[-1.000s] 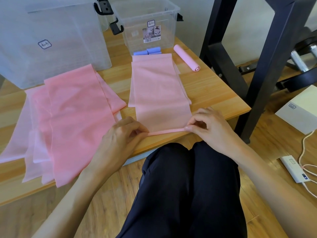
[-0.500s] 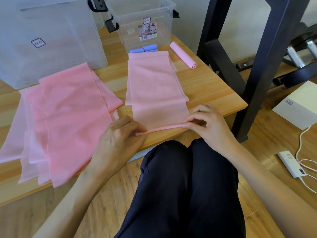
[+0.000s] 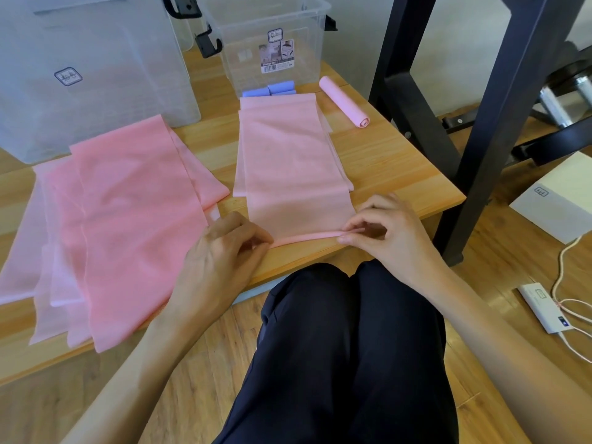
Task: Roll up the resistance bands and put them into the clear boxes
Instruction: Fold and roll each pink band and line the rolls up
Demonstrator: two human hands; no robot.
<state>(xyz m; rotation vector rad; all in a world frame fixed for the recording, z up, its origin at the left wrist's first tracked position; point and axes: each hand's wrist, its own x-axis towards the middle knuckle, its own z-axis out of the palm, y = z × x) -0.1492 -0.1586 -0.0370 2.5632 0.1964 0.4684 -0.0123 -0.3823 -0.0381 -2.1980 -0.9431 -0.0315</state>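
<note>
Since a second ago the rolled hem at the near end of the pink band (image 3: 293,174) has thickened only slightly, and both hands have stayed at its two ends, close to the front edge of the counter (image 3: 400,168). That band lies flat down the middle of the counter, folded over itself, its far end touching the small clear box (image 3: 272,43) at the back edge. The left hand (image 3: 221,251) lies knuckles-up at the left end of the roll, fingers curled and thumb tucked under, pinching the hem. The right hand (image 3: 384,232) sits at the right end, thumb and forefinger pinching the roll while the other fingers arch loosely above it. Both forearms reach in from below, either side of the person's dark-trousered knees.

Inside the small clear box, blue rolls (image 3: 275,89) rest against its front wall. A finished pink roll (image 3: 344,102) lies on the counter just right of that box, near the right edge. A heap of unrolled pink bands (image 3: 112,213) covers the left half of the counter and hangs over its front edge. Behind the heap stands a large clear box (image 3: 89,68).

Off the counter, a black frame (image 3: 480,123) rises at the right, and a white box (image 3: 563,200) and a white adapter with cables (image 3: 544,307) lie on the wooden floor.
</note>
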